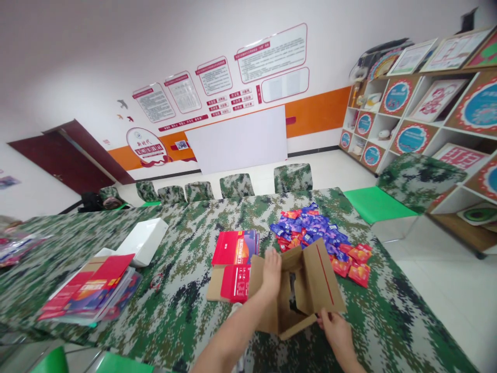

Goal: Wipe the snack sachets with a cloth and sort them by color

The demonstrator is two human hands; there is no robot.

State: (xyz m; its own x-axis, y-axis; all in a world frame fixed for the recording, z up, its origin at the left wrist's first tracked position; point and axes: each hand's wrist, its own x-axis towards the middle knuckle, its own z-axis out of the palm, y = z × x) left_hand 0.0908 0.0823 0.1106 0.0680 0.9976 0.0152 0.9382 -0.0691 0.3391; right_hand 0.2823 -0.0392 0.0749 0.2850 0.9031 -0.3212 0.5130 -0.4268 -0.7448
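Observation:
A half-folded brown cardboard box [310, 285] stands open on the camouflage-covered table [186, 305] in front of me. My left hand [271, 272] presses on the box's left flap, fingers wrapped over its top edge. My right hand [336, 327] pinches the box's lower right corner. Just left of the box lies a red printed carton [235, 247], flat, with another red and brown flat carton [229, 284] below it. Behind the box is a heap of blue and red small packets [318, 233].
A stack of flat red cartons [91, 292] lies at the left, with a white box [145, 239] behind it. Camouflage-covered chairs [293, 177] line the far side of the table. A shelf unit [427, 134] with framed pictures stands at the right. A green stool [375, 203] is beside the table.

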